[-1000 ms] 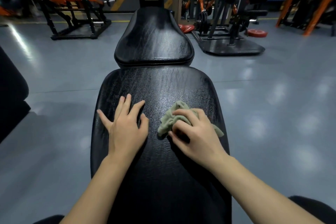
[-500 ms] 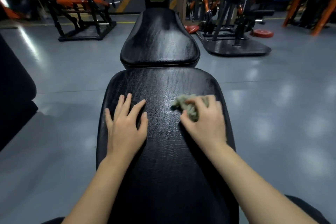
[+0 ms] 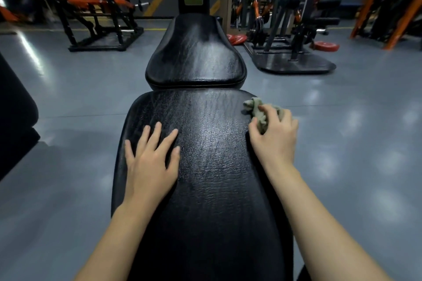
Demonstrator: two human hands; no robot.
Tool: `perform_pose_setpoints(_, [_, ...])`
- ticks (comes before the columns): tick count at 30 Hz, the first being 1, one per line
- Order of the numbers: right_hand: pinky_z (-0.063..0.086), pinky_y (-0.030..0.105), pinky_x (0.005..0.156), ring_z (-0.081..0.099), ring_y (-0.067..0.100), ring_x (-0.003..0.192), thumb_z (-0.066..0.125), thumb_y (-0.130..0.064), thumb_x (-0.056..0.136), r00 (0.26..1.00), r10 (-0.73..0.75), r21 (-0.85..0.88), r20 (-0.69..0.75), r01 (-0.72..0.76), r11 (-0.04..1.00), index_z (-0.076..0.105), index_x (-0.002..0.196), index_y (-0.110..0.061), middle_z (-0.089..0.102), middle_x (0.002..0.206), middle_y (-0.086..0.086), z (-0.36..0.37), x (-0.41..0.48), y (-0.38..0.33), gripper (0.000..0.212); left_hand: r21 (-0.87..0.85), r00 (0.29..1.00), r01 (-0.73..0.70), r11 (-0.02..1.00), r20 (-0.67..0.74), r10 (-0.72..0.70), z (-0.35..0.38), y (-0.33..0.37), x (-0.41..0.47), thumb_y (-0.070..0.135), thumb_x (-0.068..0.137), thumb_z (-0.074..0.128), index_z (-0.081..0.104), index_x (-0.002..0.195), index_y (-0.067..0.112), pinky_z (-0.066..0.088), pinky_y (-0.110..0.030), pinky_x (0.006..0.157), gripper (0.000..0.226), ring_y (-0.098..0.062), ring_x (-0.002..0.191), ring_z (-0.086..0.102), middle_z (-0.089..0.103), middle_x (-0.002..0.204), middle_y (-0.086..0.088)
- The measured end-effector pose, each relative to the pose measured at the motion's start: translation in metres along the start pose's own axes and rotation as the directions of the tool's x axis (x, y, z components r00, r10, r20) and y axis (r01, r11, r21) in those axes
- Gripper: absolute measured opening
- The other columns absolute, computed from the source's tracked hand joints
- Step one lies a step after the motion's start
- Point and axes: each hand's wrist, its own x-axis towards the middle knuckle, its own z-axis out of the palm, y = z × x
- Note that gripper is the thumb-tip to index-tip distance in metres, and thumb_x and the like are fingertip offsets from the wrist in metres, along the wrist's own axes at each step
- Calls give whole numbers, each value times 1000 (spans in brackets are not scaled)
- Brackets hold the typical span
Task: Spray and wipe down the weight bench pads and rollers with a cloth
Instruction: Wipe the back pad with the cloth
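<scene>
Grey-green cloth in right hand at pad right edge, seemingly overhanging.

The left grip lies flat, fingers spread, near the left edge of the long black bench pad. The right grip holds a crumpled grey-green cloth against the pad's far right corner, fingers curled over it. A smaller black pad sits just beyond the far edge.
</scene>
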Motion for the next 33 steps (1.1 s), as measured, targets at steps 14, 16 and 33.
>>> perform_pose_setpoints(14, [30,34,97,44,36,107,62,-26,92,996,-10,14,89,9,1000,70,121,-24,54,120,13,48,67,-24,30,-29,998,-13,1000,-61,11,5,3,4,46,96,38,62,140,31,13,-65,122,52,-26,152,29,44,158,-4])
perform_pose_setpoints(16, [37,41,97,45,38,106,62,-24,90,988,-106,-8,117,107,994,68,124,-21,55,119,15,50,63,-32,34,-5,997,-7,1000,-72,7,8,6,3,43,97,40,61,140,30,11,-65,122,50,-26,153,29,44,158,-4])
perform_pose_setpoints(33, [35,40,94,46,38,106,59,-31,97,994,-40,-34,101,44,998,66,124,-19,54,117,19,46,66,-22,31,132,995,4,991,-101,9,12,16,1,34,94,41,60,142,26,19,-68,119,52,-31,151,32,45,157,-8])
